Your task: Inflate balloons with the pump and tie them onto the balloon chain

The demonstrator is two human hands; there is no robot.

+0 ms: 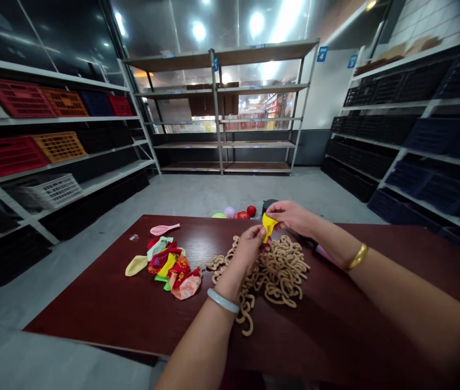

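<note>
A small yellow balloon (269,223), not inflated, is held between both hands above the dark red table (103,303). My left hand (251,245) pinches its lower end and my right hand (290,215) pinches its upper end. Right under the hands lies a heap of tan wooden chain links (280,271), with a strand trailing toward me by my left wrist. To the left sits a pile of limp balloons (170,266) in red, yellow, green and pink.
A pink balloon (163,229) lies alone farther back on the table. Several inflated balloons (235,212) and a dark object (268,205) rest at the far table edge. Shelving with red, orange and dark crates lines both sides; further shelves stand at the back.
</note>
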